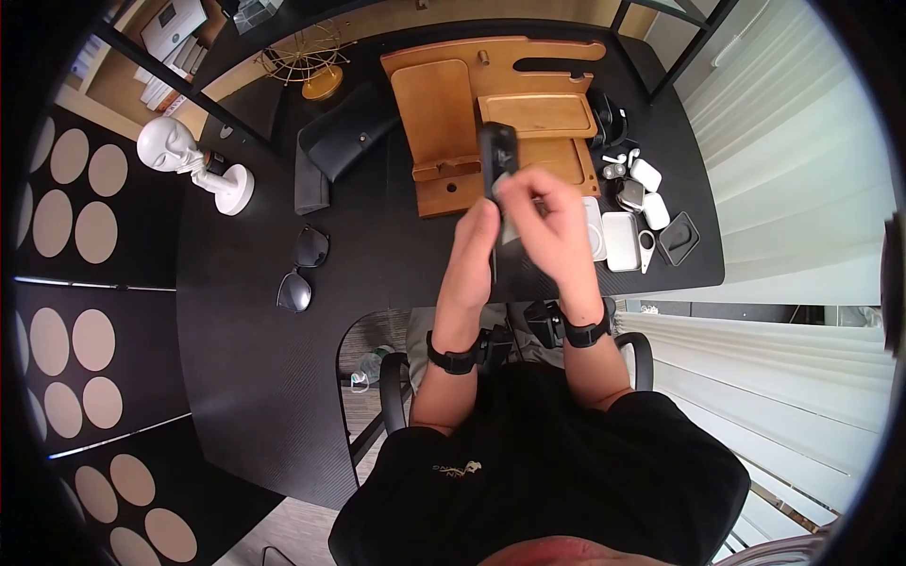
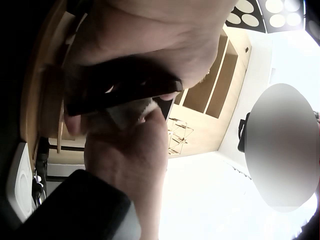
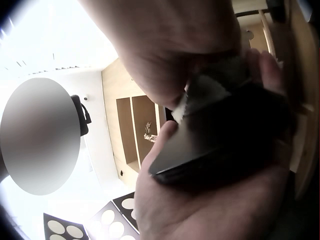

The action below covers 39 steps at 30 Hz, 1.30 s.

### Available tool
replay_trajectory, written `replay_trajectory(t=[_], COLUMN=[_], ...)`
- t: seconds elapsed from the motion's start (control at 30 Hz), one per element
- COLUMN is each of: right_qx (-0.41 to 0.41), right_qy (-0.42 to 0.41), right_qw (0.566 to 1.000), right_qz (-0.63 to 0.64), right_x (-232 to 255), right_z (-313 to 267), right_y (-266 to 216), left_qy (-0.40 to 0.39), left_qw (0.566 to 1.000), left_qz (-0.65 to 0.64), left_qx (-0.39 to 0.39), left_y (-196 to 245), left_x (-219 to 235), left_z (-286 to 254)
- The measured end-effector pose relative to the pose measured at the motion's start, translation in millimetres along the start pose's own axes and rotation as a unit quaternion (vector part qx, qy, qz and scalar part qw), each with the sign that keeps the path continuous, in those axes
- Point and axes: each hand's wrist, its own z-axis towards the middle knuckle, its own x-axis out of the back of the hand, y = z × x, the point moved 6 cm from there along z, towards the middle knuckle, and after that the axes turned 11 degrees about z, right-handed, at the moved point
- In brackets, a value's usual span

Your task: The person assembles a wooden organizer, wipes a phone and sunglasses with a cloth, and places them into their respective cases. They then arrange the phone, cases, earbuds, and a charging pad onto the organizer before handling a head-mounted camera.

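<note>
My left hand (image 1: 469, 255) grips a dark smartphone (image 1: 498, 143) over the front of the desk, its long side pointing away from me. In the right wrist view the glossy phone (image 3: 192, 152) lies across the left palm, with fingers around its edges. My right hand (image 1: 547, 222) pinches a small grey cleaning cloth (image 3: 207, 89) with a zigzag edge against the phone's face. From the left wrist the cloth (image 2: 127, 112) shows between the phone and the right hand; part of it is hidden by the fingers.
Behind the hands stands a wooden desk organizer (image 1: 429, 104). Sunglasses (image 1: 297, 291) and a black case (image 1: 349, 132) lie to the left, near a white mannequin head (image 1: 168, 146). At right are a white tray (image 1: 621, 241), earbud cases (image 1: 646, 174) and a black tray (image 1: 679, 239).
</note>
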Motion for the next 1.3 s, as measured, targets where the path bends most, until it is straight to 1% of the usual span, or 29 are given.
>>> replay_trajectory(t=[0.07, 0.1, 0.13, 0.2, 0.23, 0.27, 0.3, 0.33, 0.37, 0.4, 0.47, 0.5, 0.53, 0.6, 0.67, 0.73, 0.8, 0.83, 0.87, 0.93, 0.97, 1.0, 1.07, 1.1, 1.13, 1.2, 1.23, 1.27, 1.3], right_qx=[-0.039, -0.047, -0.047, -0.008, -0.046, -0.046, -0.02, 0.006, 0.023, 0.022, 0.022, 0.065, 0.065, 0.097, 0.1, 0.067, 0.007, 0.003, -0.001, -0.041, 0.013, 0.013, -0.059, -0.05, -0.05, -0.042, -0.012, -0.011, 0.016], right_qy=[-0.064, -0.086, -0.087, -0.103, -0.063, -0.064, 0.024, 0.112, 0.145, 0.145, 0.227, 0.232, 0.233, 0.249, 0.233, 0.197, 0.129, 0.084, 0.039, -0.018, -0.05, -0.05, -0.113, -0.085, -0.087, 0.074, 0.109, 0.109, 0.148], right_qw=[0.997, 0.995, 0.995, 0.995, 0.997, 0.997, 0.998, 0.99, 0.977, 0.978, 0.945, 0.945, 0.945, 0.945, 0.953, 0.963, 0.981, 0.99, 0.996, 0.997, 0.997, 0.997, 0.992, 0.993, 0.993, 0.985, 0.983, 0.983, 0.974], right_qz=[0.004, 0.003, 0.003, -0.015, 0.018, 0.018, 0.051, 0.083, 0.152, 0.15, 0.232, 0.221, 0.219, 0.19, 0.169, 0.172, 0.148, 0.112, 0.075, 0.063, 0.048, 0.049, 0.018, 0.066, 0.066, 0.149, 0.148, 0.146, 0.173], right_x=[-13, -18, -18, -21, -18, -19, -9, 1, 10, 14, 31, 35, 39, 45, 41, 29, 14, 6, -4, -17, -23, -22, -28, -27, -28, -11, -2, 2, 12], right_z=[-7, -9, -8, -8, -9, -8, -5, -5, -5, -5, -8, -7, -6, -7, -8, -5, -8, -9, -9, -13, -12, -13, -14, -14, -14, -11, -10, -9, -9], right_y=[3, 2, 4, 6, 13, 14, 12, 11, 12, 11, 8, 1, 2, 1, -1, 0, -1, 2, 4, 7, 8, 7, 10, 16, 15, 14, 12, 11, 7], left_qy=[0.096, 0.113, 0.114, 0.083, 0.076, 0.077, 0.038, -0.002, -0.035, -0.035, -0.089, -0.099, -0.1, -0.104, -0.099, -0.094, -0.058, -0.018, -0.018, 0.084, 0.103, 0.103, 0.144, 0.122, 0.123, 0.025, 0.006, 0.006, -0.03], left_qw=[0.993, 0.989, 0.989, 0.992, 0.995, 0.995, 0.999, 0.995, 0.994, 0.994, 0.988, 0.985, 0.985, 0.974, 0.98, 0.984, 0.993, 0.991, 0.991, 0.994, 0.993, 0.993, 0.987, 0.99, 0.99, 0.987, 0.987, 0.987, 0.984], left_qz=[-0.063, -0.084, -0.083, -0.093, -0.06, -0.06, 0.02, 0.099, 0.105, 0.103, 0.126, 0.139, 0.138, 0.198, 0.174, 0.15, 0.102, 0.128, 0.129, 0.042, -0.009, -0.008, 0.0, 0.016, 0.016, 0.155, 0.152, 0.151, 0.168], left_qx=[-0.037, -0.041, -0.042, -0.027, -0.03, -0.03, -0.029, -0.028, -0.021, -0.021, -0.017, -0.018, -0.018, -0.033, -0.019, -0.004, -0.018, -0.04, -0.04, -0.053, -0.059, -0.059, -0.076, -0.072, -0.072, -0.033, -0.057, -0.058, -0.047], left_y=[16, 14, 15, 20, 25, 22, 15, 18, 19, 22, 23, 27, 26, 25, 23, 18, 13, 18, 16, 13, 13, 14, 22, 21, 20, 15, 22, 22, 19], left_x=[1, 5, 7, 7, 5, 8, 9, 5, -2, -6, -17, -21, -22, -23, -21, -16, -6, -3, -2, 11, 13, 12, 16, 17, 21, 13, 3, 2, -3], left_z=[7, 9, 8, 5, 4, 1, -1, -2, -3, -3, -3, -3, -2, -2, -3, -3, -2, -1, 0, 3, 3, 3, 0, -1, -3, -5, -4, -4, -3])
